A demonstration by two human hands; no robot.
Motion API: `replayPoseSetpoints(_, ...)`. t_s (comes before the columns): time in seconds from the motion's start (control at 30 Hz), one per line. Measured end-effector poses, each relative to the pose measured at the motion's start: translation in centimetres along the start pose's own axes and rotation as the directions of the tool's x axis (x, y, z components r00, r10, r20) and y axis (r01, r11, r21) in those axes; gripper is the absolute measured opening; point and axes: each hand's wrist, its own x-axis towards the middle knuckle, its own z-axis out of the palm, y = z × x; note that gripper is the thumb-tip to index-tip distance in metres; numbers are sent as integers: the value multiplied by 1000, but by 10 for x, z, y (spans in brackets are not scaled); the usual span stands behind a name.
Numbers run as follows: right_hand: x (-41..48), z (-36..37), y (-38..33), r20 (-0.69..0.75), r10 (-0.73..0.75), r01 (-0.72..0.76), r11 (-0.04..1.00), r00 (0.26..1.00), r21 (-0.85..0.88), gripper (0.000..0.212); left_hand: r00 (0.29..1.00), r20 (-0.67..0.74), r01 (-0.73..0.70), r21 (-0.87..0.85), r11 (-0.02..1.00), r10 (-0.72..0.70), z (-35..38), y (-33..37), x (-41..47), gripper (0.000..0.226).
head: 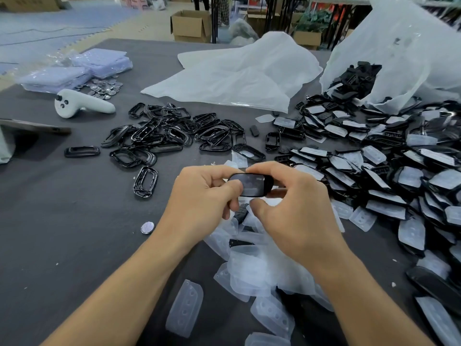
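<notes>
— Where is the black key shell (pixel 252 185)?
— In the head view it is held above the grey table (pixel 74 221), near the middle, between both hands.
— And the fingers?
— The left hand (pixel 204 196) pinches its left end, thumb on its face. The right hand (pixel 295 216) pinches the right end, forefinger above and thumb below. Clear pads (pixel 254 268) lie just beneath, and black frames (pixel 169 132) are heaped far left.

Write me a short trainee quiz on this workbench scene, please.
1. True or false: the left hand and the right hand both grip the black shell.
2. What lies alone on the table just left of the left wrist? A) a round silver disc B) a screwdriver C) a roll of tape
3. Fill in: the white controller lies to the ___ of the pile of black frames.
Key: 1 true; 2 A; 3 left.
</notes>
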Motion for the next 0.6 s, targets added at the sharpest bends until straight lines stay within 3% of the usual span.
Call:
replayPoseSetpoints(0.1, 2, 0, 4, -34, 17, -19, 998, 999, -58, 44, 998, -55, 27, 42, 999, -25, -2, 3, -1, 15)
replayPoseSetpoints(0.2, 10, -9, 15, -164, 43, -79, 973, 986, -216, 40, 957, -271, 8, 380, 925, 103, -20, 2, 4, 22)
replayPoseSetpoints(0.3, 20, -24, 29, -343, 126, -226, 936, 931, -271, 44, 850, -456, 212, 755, 620, 265, -47, 1, 11, 21)
replayPoseSetpoints(0.4, 24, -29, 34, -354, 216, -326, 901, 910, -287, 66, 838, -515, 429, 826, 365, 179, -72, -5, 18, 27)
replayPoseSetpoints(0.5, 20, -18, 27, -310, 103, -198, 936, 945, -291, 53, 868, -493, 474, 857, 202, 53, -80, -10, 18, 42)
replayPoseSetpoints(0.6, 13, 1, 20, -168, -4, -46, 955, 986, -292, 34, 880, -473, 455, 866, 206, 42, -79, -12, 19, 26)
